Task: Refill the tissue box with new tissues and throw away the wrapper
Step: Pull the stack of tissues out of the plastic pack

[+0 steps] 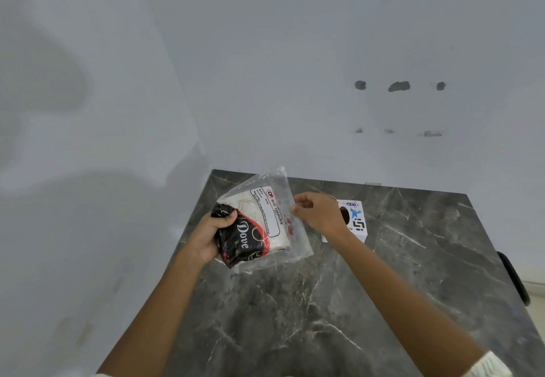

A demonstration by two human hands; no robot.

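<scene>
Both hands are closed on the tissue pack (259,223), held above the marble table (324,303): the left hand (211,236) grips its dark end, the right hand (317,214) pinches the clear wrapper edge. The tissue box (355,221) stands just behind. The film should probably be torn at the seam while the pack is kept steady.

A plain room in a home, it seems: a bare pale painted wall (295,67) marked by patched drill holes (398,86), with a dark grey marble-patterned table (383,273) pushed into the corner against it.
</scene>
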